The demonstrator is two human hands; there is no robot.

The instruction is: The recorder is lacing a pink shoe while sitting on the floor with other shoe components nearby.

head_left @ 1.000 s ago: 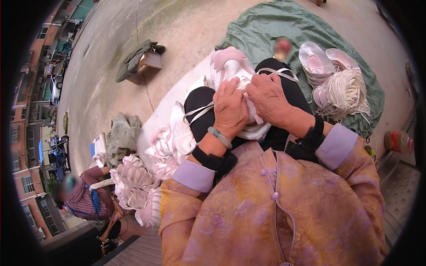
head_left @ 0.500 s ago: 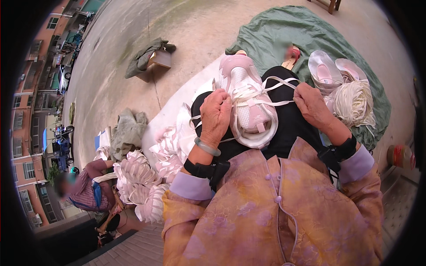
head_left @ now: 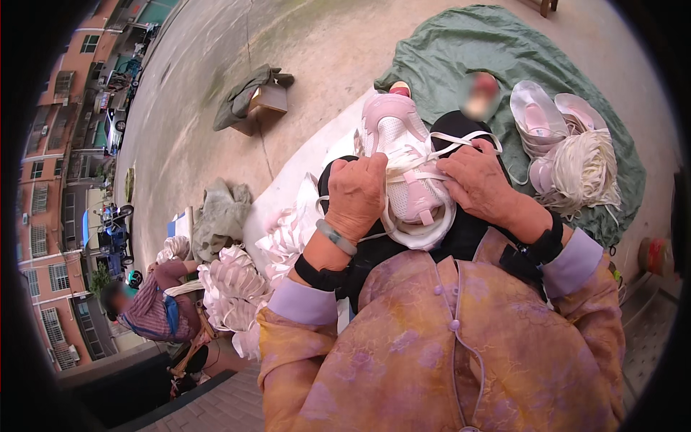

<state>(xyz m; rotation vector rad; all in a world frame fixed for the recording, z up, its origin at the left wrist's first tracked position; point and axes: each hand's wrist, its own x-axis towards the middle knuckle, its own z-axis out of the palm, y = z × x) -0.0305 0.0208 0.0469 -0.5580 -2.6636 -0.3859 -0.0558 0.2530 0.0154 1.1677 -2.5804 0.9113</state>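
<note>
Since half a second ago, the right hand (head_left: 479,189) has come in from out at the side to the shoe's edge, and the lace that was stretched out to it now hangs in a slack loop.

From where I stand, the pink-and-white shoe (head_left: 416,199) is on the wearer's lap, its toe pointing away, between 2 dark-trousered legs (head_left: 461,126). Just past the right knee, on a green cloth (head_left: 432,66), a bundle of white laces (head_left: 581,169) lies against pink-and-white shoe pieces (head_left: 536,124). To the left, more pink-and-white pieces (head_left: 232,284) are heaped near a grey cloth (head_left: 222,214); beyond, a box (head_left: 268,104) is partly draped. 1 other person (head_left: 160,302) in a striped top is at the far left.

The left hand (head_left: 356,198) covers part of the shoe's left side, knuckles up, fingers curled; I can't tell what they pinch. The right hand bends inward at the opposite edge, its thumb and curled fingers pressed together on the white lace (head_left: 425,175). Both forearms angle inward, each with a black wrist strap, and a pale bangle (head_left: 336,237) circles the left wrist.
</note>
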